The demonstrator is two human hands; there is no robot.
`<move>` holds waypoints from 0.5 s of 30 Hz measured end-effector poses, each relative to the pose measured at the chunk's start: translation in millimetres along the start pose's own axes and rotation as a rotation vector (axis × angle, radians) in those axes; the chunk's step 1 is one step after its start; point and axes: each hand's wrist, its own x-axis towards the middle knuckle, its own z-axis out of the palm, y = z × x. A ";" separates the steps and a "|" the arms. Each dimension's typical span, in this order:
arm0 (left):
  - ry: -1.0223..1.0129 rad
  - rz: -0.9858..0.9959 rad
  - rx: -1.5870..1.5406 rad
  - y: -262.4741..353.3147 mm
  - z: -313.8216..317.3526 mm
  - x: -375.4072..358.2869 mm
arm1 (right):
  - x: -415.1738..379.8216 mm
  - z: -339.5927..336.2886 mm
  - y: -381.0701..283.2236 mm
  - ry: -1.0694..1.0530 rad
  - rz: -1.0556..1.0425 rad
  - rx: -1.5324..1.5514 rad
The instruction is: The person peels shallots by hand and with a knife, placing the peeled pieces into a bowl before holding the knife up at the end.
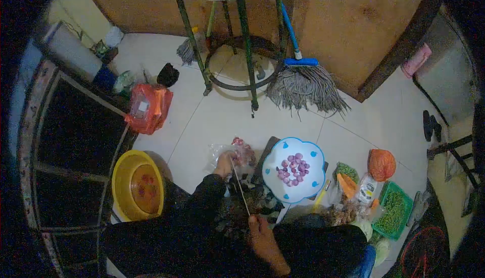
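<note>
Two bare hands are seen from above, the left hand [224,164] and the right hand [262,235], with no gloves, rings or watch made out. Both arms are covered to the wrist by long, dark, plain sleeves. Dark clothing is worn over the lap below.

The view was dim with a cold bluish cast. The pale floor [212,121] caught the most light, seemingly from above, and shadows there were soft. Heavy fisheye distortion bent the edges, and the corners fell into black vignette. Detail was soft and grainy throughout; the dark sleeves [202,217] were nearly featureless. No strong glare showed.
</note>
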 end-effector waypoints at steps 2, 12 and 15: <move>0.011 0.105 0.372 49.8 -3.7 -20.3 | -3.9 2.0 -3.1 0.038 -0.032 -0.021; 0.068 -0.216 -0.565 130.2 -14.8 -75.1 | 1.5 9.1 16.3 0.149 -0.258 0.081; -0.042 -0.285 -0.881 148.5 -21.6 -104.8 | 10.5 7.2 22.7 0.088 -0.092 0.255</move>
